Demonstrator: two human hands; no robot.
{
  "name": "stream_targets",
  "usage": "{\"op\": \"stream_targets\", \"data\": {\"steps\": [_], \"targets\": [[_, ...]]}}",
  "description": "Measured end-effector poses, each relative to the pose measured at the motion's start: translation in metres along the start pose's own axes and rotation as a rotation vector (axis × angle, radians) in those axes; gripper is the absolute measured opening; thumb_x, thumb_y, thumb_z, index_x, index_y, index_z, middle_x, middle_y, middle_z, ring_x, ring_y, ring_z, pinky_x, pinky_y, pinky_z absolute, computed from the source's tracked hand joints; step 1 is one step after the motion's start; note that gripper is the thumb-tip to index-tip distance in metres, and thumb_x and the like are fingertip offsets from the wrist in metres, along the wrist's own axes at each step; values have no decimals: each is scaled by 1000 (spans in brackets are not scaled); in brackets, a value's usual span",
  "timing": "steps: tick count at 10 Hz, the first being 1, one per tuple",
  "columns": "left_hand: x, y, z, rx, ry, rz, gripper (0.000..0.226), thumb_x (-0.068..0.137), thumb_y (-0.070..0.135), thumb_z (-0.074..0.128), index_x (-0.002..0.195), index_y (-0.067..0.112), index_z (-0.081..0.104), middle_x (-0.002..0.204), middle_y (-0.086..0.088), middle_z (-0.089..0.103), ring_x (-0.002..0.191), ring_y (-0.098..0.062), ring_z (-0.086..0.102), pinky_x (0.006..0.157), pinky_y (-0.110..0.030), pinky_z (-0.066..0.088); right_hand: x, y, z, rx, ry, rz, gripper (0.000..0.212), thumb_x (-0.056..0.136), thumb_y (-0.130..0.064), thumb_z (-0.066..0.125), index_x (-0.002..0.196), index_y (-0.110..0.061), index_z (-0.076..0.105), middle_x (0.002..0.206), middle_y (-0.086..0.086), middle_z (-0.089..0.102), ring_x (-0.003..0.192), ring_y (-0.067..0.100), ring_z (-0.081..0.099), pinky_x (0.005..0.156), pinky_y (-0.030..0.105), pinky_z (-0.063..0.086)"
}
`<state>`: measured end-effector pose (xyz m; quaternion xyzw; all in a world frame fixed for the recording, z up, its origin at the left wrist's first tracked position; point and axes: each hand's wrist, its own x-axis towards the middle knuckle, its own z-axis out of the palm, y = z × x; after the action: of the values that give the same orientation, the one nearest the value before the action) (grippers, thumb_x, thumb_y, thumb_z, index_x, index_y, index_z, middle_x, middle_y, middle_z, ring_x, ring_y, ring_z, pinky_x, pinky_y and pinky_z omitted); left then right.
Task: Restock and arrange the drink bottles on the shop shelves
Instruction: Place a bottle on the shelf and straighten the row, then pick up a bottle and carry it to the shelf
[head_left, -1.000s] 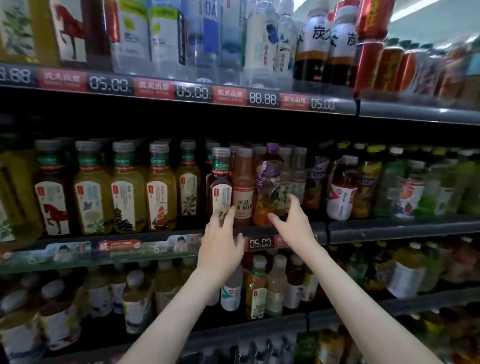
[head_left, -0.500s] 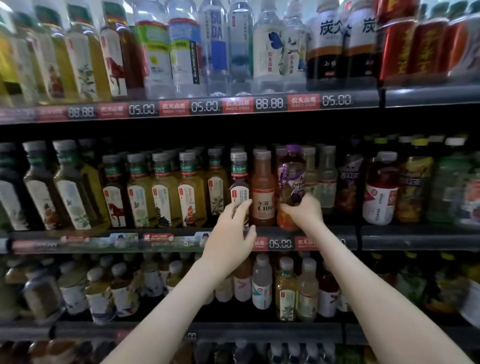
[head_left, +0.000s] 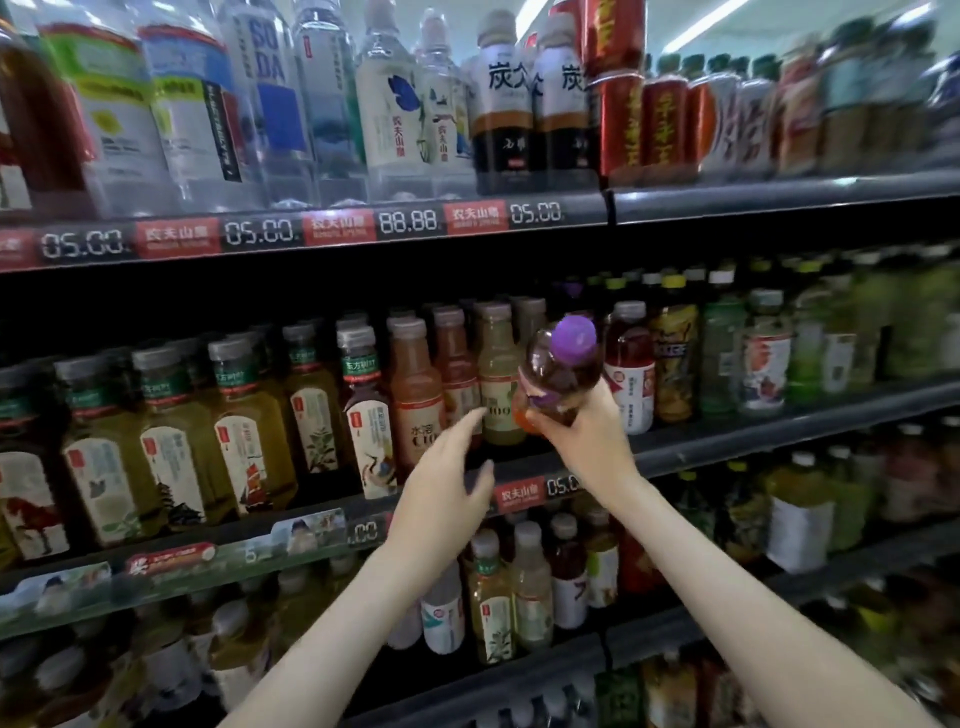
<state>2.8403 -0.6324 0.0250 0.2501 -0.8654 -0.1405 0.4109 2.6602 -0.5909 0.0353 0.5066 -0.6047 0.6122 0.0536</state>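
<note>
The right hand (head_left: 587, 441) holds a purple-capped bottle (head_left: 558, 374) of dark drink, fingers (head_left: 597, 410) clamped round its lower body. The bottle tilts cap-forward, off the middle shelf (head_left: 727, 441). The left hand (head_left: 441, 499) has its fingers straight and apart, tips just beside the orange "C100" bottle (head_left: 418, 400). Above the fingers, price strips (head_left: 408, 222) read "05.00" and "88.88".

Dark metal shop shelves (head_left: 753, 436), stocked in rows.
Clear water bottles (head_left: 270, 104) stand on the top shelf; yellow-green tea bottles (head_left: 249, 431) line the middle shelf's left.
</note>
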Motion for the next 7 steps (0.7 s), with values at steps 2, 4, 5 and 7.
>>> {"op": "stream_targets", "data": {"steps": [2,4,5,7], "targets": [[31,38,45,-349,-62,61,69,82,31,72,140,31,35,129,22,51,120,10,45,94,-4,36,-17,17,-27,-169,-130,82,52,87,-4,63,134,-9,43,126,6,57,114,21,57,88,20,44],[66,49,70,-279,158,-83,60,68,45,79,115,35,44,87,27,57,82,6,59,64,-1,39,30,33,-64,-326,-412,-212,56,86,-4,64,136,-8,42,134,7,48,123,14,46,93,4,33],[86,52,82,-291,170,-227,53,70,48,77,111,35,47,88,22,60,93,-8,63,71,-18,43,65,43,-89,-352,-479,-268,60,89,-8,62,143,-17,37,144,1,35,133,6,29,109,13,24],[133,66,110,-196,218,-412,59,73,56,71,120,26,52,102,11,63,104,-15,60,77,-21,37,140,70,-106,-429,-177,-107,66,92,-21,60,148,-12,27,148,16,31,136,32,26,110,35,21]]}}
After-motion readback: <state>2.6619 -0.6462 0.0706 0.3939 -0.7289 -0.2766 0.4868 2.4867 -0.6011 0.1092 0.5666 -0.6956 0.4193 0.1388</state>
